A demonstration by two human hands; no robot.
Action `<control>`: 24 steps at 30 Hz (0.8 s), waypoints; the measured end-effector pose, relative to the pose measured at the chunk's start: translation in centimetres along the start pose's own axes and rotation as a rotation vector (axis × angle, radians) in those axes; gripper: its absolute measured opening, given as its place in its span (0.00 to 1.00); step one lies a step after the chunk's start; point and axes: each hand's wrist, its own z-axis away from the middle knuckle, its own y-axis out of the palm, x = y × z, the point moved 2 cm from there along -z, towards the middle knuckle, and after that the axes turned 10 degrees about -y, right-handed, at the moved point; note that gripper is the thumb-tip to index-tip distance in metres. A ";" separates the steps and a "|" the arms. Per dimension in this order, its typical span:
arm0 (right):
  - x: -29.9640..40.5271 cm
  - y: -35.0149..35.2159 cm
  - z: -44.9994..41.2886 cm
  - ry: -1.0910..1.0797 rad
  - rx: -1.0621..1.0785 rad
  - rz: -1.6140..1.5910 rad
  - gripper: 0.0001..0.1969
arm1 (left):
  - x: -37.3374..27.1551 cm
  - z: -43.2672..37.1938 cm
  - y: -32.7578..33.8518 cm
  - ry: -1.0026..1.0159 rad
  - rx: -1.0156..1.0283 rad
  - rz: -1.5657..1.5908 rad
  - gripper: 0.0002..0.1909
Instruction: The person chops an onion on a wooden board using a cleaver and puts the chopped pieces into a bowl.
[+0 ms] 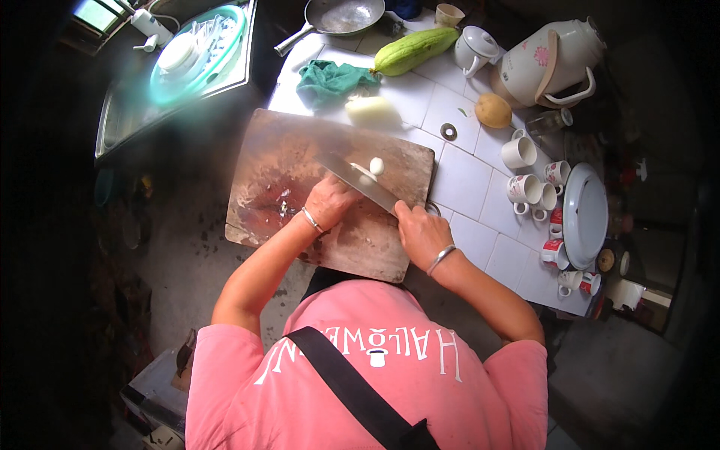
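A worn wooden cutting board (337, 146) lies before me. My right hand (422, 233) is closed around the handle of a cleaver (360, 183), whose blade slants up and left over the board. My left hand (332, 201) is on the near side of the blade with its fingers curled; whether they hold anything is hidden. Beyond the blade, a small round white piece (377, 166), perhaps peeled garlic, lies beside a thin white sliver. Small white and purplish scraps (283, 207) lie left of my left hand. Behind the board rests a pale peeled vegetable (371, 109).
The white-tiled counter (464, 180) holds a green cloth (332, 83), a long green gourd (416, 50), a potato (493, 111), a lidded mug (476, 49), a thermos jug (545, 64), several cups (523, 189) and a wok (344, 16). A teal basin (239, 42) stands on the sink at the upper left.
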 end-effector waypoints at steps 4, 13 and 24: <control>-0.4 0.7 -1.1 0.001 0.051 -0.018 0.04 | 0.3 0.8 0.8 -0.083 0.107 -0.014 0.12; 0.2 -0.2 -0.6 0.016 0.060 -0.033 0.04 | 0.3 0.8 0.6 -0.042 0.036 0.013 0.08; 1.0 -1.1 -0.5 0.004 0.105 -0.026 0.03 | -0.2 0.3 -0.1 -0.001 0.012 -0.001 0.12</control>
